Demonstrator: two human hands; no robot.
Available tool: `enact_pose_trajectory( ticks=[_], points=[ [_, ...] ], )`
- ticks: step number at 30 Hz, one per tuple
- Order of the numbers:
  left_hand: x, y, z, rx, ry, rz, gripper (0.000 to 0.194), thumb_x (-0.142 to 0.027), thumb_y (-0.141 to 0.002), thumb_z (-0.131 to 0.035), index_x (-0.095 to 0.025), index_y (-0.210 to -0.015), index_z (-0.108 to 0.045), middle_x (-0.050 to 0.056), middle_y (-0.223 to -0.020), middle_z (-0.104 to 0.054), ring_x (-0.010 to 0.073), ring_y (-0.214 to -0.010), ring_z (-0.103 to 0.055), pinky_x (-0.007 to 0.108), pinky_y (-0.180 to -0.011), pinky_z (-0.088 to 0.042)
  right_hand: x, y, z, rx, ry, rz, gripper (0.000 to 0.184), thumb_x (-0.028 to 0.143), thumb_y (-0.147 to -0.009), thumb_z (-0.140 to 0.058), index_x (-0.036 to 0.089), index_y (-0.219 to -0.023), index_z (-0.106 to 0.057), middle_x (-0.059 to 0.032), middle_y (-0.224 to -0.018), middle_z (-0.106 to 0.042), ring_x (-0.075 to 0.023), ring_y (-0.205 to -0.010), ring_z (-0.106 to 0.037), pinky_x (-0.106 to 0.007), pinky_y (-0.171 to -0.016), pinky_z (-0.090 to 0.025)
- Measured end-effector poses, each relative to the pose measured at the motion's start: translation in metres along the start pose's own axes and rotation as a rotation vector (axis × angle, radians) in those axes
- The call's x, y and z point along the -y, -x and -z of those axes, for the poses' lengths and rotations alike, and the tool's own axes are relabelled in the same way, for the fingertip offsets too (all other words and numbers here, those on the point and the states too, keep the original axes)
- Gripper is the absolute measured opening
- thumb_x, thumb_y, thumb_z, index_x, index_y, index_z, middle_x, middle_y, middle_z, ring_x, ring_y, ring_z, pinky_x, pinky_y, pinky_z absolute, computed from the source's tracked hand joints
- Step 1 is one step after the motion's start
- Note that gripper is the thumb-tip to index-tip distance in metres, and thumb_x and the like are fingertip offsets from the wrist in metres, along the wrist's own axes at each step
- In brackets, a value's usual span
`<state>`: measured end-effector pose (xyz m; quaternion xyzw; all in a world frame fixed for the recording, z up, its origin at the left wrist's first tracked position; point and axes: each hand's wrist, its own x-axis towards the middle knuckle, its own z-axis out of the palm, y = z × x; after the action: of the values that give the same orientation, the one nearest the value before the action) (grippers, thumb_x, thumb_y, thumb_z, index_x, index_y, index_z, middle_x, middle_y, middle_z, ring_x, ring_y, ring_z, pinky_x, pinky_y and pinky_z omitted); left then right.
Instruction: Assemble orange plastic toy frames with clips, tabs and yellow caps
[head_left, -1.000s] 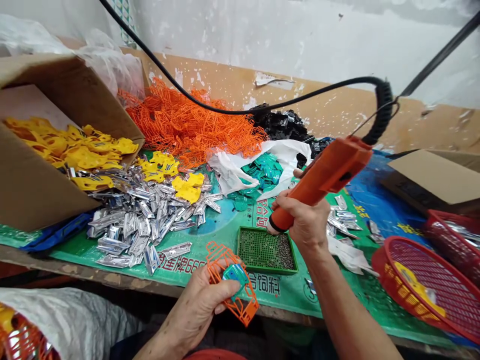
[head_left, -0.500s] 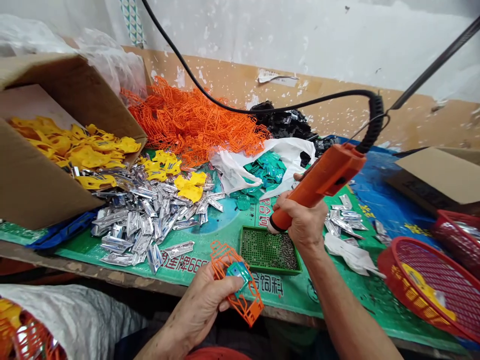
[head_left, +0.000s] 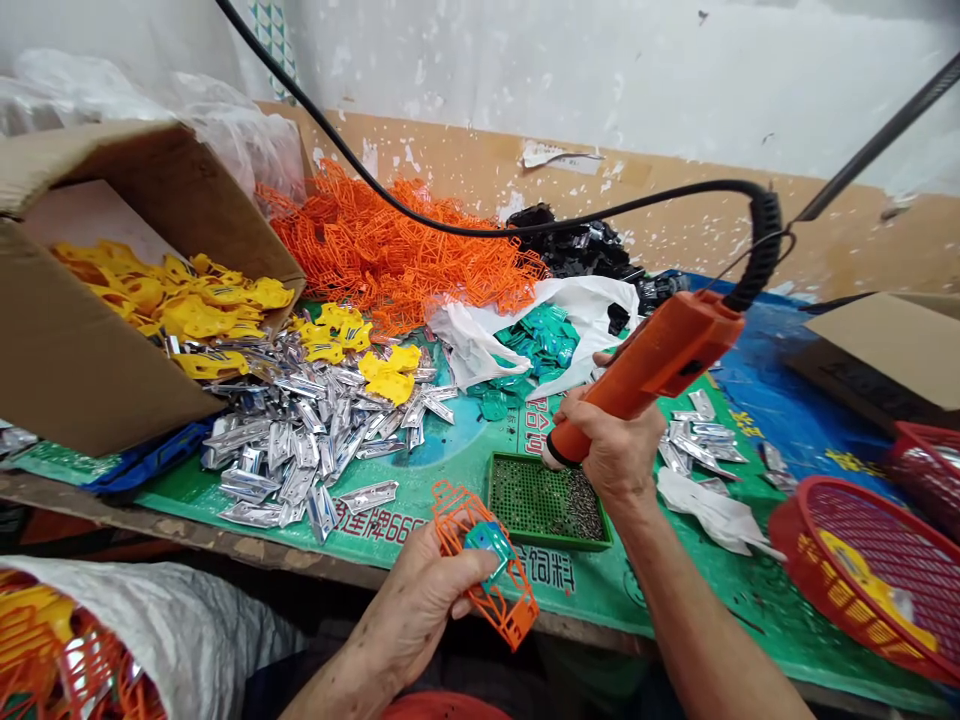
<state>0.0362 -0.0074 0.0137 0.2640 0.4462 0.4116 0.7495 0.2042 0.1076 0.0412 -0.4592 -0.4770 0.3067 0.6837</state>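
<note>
Several heaps of parts cover a wooden bench (head_left: 187,530) laid with a printed green mat (head_left: 720,590). Left of a shallow green tray (head_left: 547,541) of small screws sit a tilted cardboard box (head_left: 112,380) of yellow plastic pieces and a glinting pile of silver parts (head_left: 300,450); behind the tray lies a tangle of orange plastic lattice (head_left: 390,250), and right of it a red basket (head_left: 780,530). Just below the tray, the left hand (head_left: 427,600) grips an orange lattice cage (head_left: 517,620), its long axis slanting toward the lower right, with a teal piece (head_left: 487,545) against it. Apart, the right hand (head_left: 615,450) clamps an orange electric screwdriver (head_left: 660,360), whose tip points down-left, above the tray's far edge, with the cage below and left of it.
</note>
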Motion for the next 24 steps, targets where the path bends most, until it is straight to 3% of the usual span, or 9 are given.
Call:
enact_pose_trajectory(
  ticks=[13,24],
  points=[
    [0.006,-0.005,0.002,0.012,-0.010,-0.039,0.024,-0.025,-0.064,-0.071,-0.016,-0.083,-0.060,-0.004,-0.063,-0.054,0.0056,-0.051,-0.041,0.017,-0.042,-0.022,0.006,0.002,0.002,-0.061,-0.037,0.001,0.039,0.022,-0.057,-0.075,0.017,-0.094,-0.062,0.0057,-0.061,-0.062,-0.0148,-0.053,-0.057,-0.035,-0.059,-0.049],
    [0.009,-0.005,0.003,0.032,0.020,-0.070,0.027,-0.027,-0.067,-0.073,-0.016,-0.088,-0.061,-0.003,-0.067,-0.054,0.0058,-0.053,-0.041,0.017,-0.042,-0.024,0.047,0.012,0.000,-0.014,-0.256,-0.035,0.051,0.019,-0.058,-0.076,0.018,-0.106,-0.060,0.0055,-0.059,-0.062,-0.0149,-0.048,-0.056,-0.032,-0.050,-0.048]
  ],
)
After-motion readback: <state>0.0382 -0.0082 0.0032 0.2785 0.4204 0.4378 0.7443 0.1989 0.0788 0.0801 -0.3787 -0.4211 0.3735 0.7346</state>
